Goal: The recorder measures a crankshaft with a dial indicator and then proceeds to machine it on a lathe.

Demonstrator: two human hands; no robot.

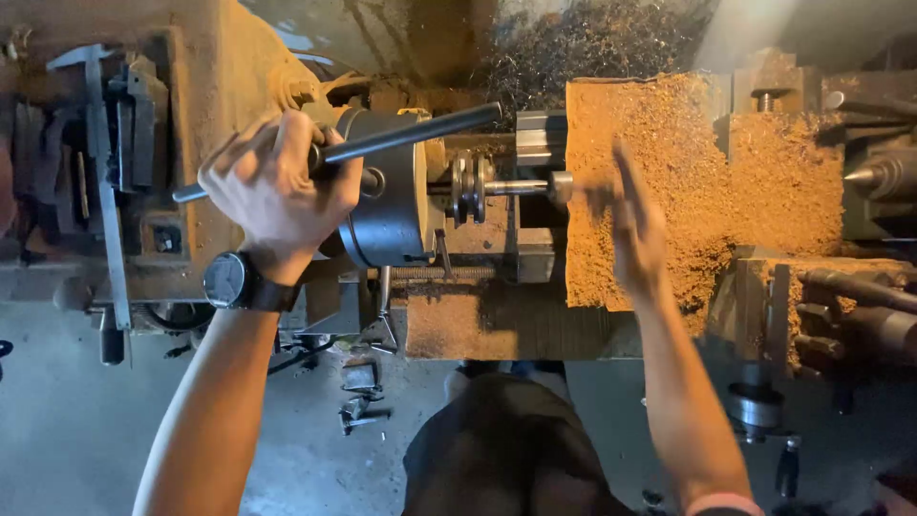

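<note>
Long bar held at the round chuck
The black bar is gripped tight by the left hand, tip pointing up-right; the right hand is held open, flat, empty, right of the chuck

I see a dark grey steel chuck at the centre; across it lies a black bar. Right of the chuck, orange-brown sawdust coats the bed. Left of the chuck, a black wristwatch. Above the chuck, dark curly shavings, possibly metal. Below it, grey floor.
</note>
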